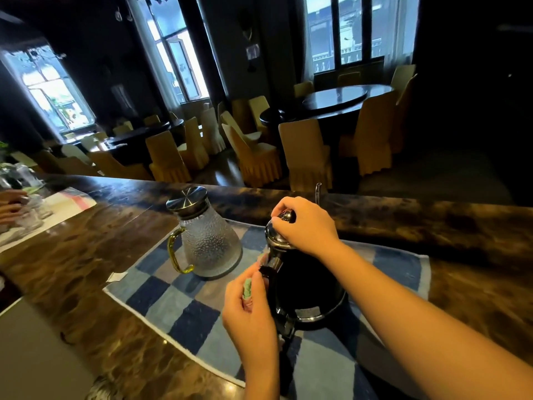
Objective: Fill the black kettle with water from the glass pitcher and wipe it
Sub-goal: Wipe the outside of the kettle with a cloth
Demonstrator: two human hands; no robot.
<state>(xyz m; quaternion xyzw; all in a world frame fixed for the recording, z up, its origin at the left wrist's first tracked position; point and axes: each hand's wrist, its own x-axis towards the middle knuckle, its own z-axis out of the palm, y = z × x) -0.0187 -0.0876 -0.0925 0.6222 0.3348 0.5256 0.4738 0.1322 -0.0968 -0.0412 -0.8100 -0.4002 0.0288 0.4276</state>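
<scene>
The black kettle (305, 287) stands on a blue checked mat (178, 301) on the dark wooden counter. My right hand (305, 223) rests on top of its shiny lid, fingers curled round the lid knob. My left hand (248, 310) grips a small green and pink cloth (247, 291) and presses it against the kettle's handle side. The glass pitcher (207, 241), with a dimpled body, a metal lid and a yellow-green handle, stands upright on the mat to the left of the kettle, apart from both hands.
The counter (101, 255) runs left to right, with a raised ledge behind the mat. At far left another person's hands (8, 207) work among glassware on a white mat. A small paper scrap (115, 277) lies by the mat's left corner. Dining tables and covered chairs fill the room behind.
</scene>
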